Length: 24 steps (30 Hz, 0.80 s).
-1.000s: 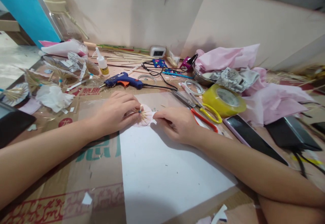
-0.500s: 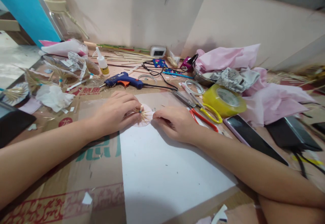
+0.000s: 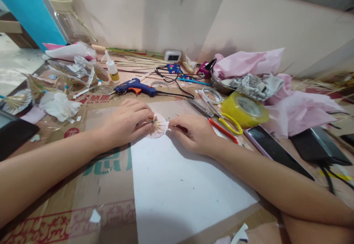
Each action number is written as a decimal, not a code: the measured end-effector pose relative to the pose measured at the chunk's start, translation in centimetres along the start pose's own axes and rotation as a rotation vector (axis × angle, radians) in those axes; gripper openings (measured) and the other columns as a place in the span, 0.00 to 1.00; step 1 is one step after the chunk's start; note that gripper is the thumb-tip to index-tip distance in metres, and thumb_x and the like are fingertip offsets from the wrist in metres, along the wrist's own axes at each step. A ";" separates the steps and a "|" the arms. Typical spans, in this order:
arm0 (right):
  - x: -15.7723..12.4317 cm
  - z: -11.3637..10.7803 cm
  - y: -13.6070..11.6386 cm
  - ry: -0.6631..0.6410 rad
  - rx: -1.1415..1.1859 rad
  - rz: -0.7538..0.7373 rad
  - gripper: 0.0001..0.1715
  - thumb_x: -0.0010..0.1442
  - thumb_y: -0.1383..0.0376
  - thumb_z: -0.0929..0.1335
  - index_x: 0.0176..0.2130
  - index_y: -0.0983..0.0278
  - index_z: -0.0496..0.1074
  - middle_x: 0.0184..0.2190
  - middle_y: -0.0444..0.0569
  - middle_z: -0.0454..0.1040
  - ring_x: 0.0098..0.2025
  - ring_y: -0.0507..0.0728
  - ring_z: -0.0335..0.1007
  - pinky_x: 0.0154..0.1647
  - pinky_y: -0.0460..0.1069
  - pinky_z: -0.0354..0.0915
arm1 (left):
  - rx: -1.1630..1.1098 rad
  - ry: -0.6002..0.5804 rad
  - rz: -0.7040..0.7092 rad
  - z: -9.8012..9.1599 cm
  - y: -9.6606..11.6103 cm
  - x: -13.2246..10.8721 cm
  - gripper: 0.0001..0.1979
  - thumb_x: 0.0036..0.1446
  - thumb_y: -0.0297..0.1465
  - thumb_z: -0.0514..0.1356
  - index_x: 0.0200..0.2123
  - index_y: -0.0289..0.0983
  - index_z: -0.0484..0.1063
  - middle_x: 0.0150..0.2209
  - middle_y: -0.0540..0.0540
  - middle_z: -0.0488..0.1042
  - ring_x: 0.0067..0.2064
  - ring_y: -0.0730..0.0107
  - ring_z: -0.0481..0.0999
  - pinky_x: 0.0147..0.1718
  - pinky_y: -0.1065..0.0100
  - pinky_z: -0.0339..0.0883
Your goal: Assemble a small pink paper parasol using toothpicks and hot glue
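Note:
A small pink paper disc with thin wooden ribs fanned over it (image 3: 159, 128) lies at the far end of a white sheet (image 3: 177, 185) on flattened cardboard (image 3: 107, 170). My left hand (image 3: 125, 120) pinches the ribs at the disc's hub, where a bit of blue shows. My right hand (image 3: 192, 133) rests curled on the sheet, its fingertips pressing the disc's right edge. Both forearms lie on the work surface.
Beyond my hands lie a blue glue gun (image 3: 135, 87), a glue bottle (image 3: 112, 70), scissors with red and yellow handles (image 3: 221, 122), a yellow tape roll (image 3: 245, 110), pink tissue paper (image 3: 293, 107), a phone (image 3: 273, 150) and bamboo sticks (image 3: 138, 61). Finished stick-and-paper pieces (image 3: 55, 85) pile at the left.
My right hand has shifted very slightly at the disc's edge. My left hand stays pinched on the hub and the disc has not moved.

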State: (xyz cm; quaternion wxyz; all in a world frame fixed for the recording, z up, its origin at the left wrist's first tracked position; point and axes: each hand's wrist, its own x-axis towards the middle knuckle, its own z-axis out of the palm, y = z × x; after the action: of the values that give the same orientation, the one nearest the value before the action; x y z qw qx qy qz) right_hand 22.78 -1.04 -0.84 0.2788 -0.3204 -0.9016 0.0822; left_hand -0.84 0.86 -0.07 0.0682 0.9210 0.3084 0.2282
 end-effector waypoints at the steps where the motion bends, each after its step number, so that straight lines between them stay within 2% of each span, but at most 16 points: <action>1: 0.0 0.0 -0.1 0.009 -0.009 0.003 0.09 0.57 0.72 0.62 0.31 0.65 0.71 0.23 0.44 0.73 0.23 0.50 0.62 0.26 0.44 0.56 | 0.001 0.000 0.000 0.0 0.0 0.0 0.14 0.64 0.36 0.51 0.34 0.36 0.72 0.39 0.45 0.76 0.43 0.62 0.72 0.45 0.61 0.58; 14: 0.0 0.1 -0.4 0.017 -0.032 -0.042 0.09 0.58 0.72 0.62 0.32 0.65 0.72 0.22 0.44 0.73 0.22 0.49 0.61 0.26 0.44 0.55 | 0.066 0.009 0.041 0.1 0.0 -0.2 0.12 0.64 0.36 0.53 0.37 0.36 0.72 0.39 0.45 0.75 0.42 0.62 0.71 0.43 0.61 0.57; 24: 0.1 0.1 -0.4 -0.010 -0.048 -0.010 0.09 0.58 0.71 0.62 0.32 0.65 0.72 0.22 0.44 0.73 0.22 0.50 0.61 0.26 0.45 0.55 | 0.147 0.029 0.041 0.3 0.4 -0.2 0.09 0.62 0.36 0.55 0.38 0.37 0.73 0.38 0.45 0.75 0.41 0.62 0.71 0.43 0.61 0.58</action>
State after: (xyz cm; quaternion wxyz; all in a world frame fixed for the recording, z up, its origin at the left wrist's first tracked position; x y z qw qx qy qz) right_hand 22.47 -1.34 -0.73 0.2671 -0.3221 -0.9062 0.0609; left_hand -0.61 0.43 -0.34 -0.0089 0.9263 0.3063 0.2194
